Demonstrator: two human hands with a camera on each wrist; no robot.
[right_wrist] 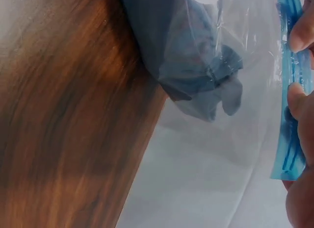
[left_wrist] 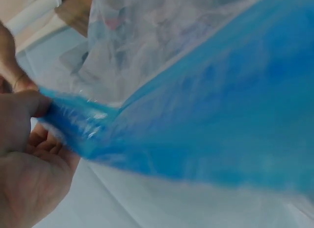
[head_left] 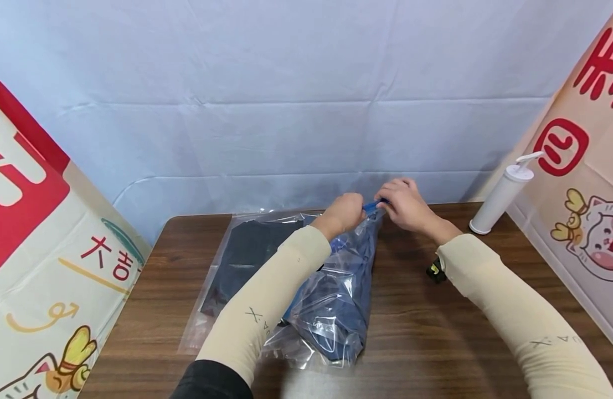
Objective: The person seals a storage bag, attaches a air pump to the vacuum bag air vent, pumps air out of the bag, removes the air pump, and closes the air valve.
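A clear plastic zip bag [head_left: 199, 332] lies on the table, its film wrinkled and shiny. Inside are a dark folded garment [head_left: 258, 249] on the left and a blue-grey garment [head_left: 331, 316] on the right. Along the bag's mouth runs a blue zip strip [right_wrist: 289, 139], lifted at the far right corner. My left hand [head_left: 345, 211] pinches this strip between thumb and fingers. Close beside it, my right hand [head_left: 405, 205] pinches the strip near its end. In the left wrist view the blue band [left_wrist: 206, 115] spreads wide and blurred, away from the left thumb.
A white hand pump [head_left: 500, 199] with a handle on top stands at the table's back right corner. The wooden table [head_left: 416, 332] ends at a pale cloth backdrop [head_left: 286, 138]. Printed banners hang at the left [head_left: 52, 233] and right [head_left: 580, 244].
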